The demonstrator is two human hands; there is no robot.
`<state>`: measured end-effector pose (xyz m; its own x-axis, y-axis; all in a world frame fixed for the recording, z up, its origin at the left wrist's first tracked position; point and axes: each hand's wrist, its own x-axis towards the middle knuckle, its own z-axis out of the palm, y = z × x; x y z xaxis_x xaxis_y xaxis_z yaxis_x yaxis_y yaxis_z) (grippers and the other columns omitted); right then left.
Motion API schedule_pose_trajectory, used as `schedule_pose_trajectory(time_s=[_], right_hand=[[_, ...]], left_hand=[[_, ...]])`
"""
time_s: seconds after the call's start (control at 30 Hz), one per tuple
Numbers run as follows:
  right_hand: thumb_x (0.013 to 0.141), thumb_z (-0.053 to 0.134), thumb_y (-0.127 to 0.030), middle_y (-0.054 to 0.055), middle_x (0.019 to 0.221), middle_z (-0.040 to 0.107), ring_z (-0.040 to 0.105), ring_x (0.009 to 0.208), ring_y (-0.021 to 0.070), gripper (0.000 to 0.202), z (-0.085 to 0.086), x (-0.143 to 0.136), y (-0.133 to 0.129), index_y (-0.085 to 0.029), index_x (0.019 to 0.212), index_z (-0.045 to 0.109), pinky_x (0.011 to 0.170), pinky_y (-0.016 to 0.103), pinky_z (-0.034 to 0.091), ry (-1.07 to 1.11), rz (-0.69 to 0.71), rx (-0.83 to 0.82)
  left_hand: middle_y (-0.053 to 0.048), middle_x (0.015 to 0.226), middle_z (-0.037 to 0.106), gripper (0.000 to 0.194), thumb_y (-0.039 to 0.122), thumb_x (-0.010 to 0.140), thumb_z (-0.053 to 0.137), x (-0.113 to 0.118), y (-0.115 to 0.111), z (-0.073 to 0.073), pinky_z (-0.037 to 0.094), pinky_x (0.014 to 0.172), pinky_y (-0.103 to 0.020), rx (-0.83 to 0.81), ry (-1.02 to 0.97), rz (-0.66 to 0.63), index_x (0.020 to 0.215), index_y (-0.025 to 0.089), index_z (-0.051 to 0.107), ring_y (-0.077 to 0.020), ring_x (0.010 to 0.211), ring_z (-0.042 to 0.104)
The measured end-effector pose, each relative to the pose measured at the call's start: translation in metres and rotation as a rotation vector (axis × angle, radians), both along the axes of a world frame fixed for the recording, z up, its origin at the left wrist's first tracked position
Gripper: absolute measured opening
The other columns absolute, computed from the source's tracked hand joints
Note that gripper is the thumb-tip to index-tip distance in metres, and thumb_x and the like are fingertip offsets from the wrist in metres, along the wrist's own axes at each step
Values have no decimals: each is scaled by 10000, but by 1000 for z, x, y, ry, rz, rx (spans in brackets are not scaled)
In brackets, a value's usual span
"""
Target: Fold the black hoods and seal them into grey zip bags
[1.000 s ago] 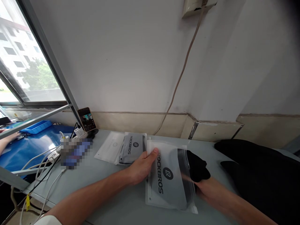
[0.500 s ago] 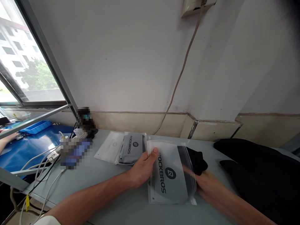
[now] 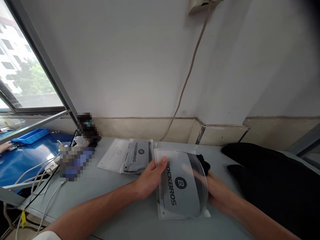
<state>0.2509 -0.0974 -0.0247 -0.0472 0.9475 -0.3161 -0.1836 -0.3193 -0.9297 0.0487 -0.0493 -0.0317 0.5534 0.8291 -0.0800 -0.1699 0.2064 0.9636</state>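
Observation:
My left hand (image 3: 153, 176) is closed on the left edge of a frosted plastic zip bag (image 3: 181, 206), thumb on top. The bag is printed ROCKBROS, with a grey card and dark fabric showing through it. At its right-hand opening, my right hand (image 3: 210, 186) reaches in; blurred fingers show through the clear plastic. Black fabric (image 3: 204, 164) bunches out of the opening beside that hand, in its grip, though the fingertips are partly hidden. Just behind my left hand lies another ROCKBROS bag (image 3: 140, 155), dark-filled, overlapping a flat whitish bag (image 3: 112, 155).
Large black fabric (image 3: 272, 180) covers the table's right side. On the left are a pixelated blue item (image 3: 77, 163), white cables (image 3: 47, 186) and a metal frame. A blue tray (image 3: 32, 136) and another person's hand (image 3: 5, 146) are beyond. The wall borders the table.
The black fabric has gone further into the bag, with less sticking out. My right hand has moved slightly left and deeper inside. My left hand keeps its hold. The camera view has shifted slightly.

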Motion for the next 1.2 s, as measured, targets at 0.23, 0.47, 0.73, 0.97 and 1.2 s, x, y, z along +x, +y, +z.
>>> schedule_pose_trajectory(time_s=[0.23,0.47,0.73,0.97,1.2], right_hand=[[648,962,-355,69,915,837,779,953,346,442,9,5,-2,-259,1057,824,822,412,651,-49,154,18],[703,934,-382,85,983,838,779,976,326,424,8,2,1,-212,1071,813,822,381,642,46,113,39],[646,958,-359,61,920,845,795,864,310,438,-12,13,2,-251,1040,799,676,357,645,88,-27,7],[662,925,-425,118,1116,817,762,1030,371,680,-1,15,2,-251,1288,724,803,419,650,11,134,-11],[724,894,-522,104,1152,799,739,1112,362,575,17,19,0,-246,1213,767,1013,496,586,-69,346,69]], left_hand=[[-142,1162,739,562,608,870,773,1,-4,7,563,943,-421,84,39,-253,1211,171,677,-302,1106,705],[-157,1199,737,574,556,847,820,2,1,4,565,980,-467,54,35,-73,1231,167,646,-316,1131,708],[-148,1247,711,532,513,881,803,1,-1,3,537,1025,-470,99,26,-253,1259,183,628,-325,1197,675],[-139,1194,730,592,565,850,815,-2,1,5,542,1000,-454,38,58,-329,1256,164,653,-313,1158,687],[-126,1025,777,622,719,946,595,0,4,-3,575,892,-395,-51,74,-144,1140,141,718,-295,1037,737]])
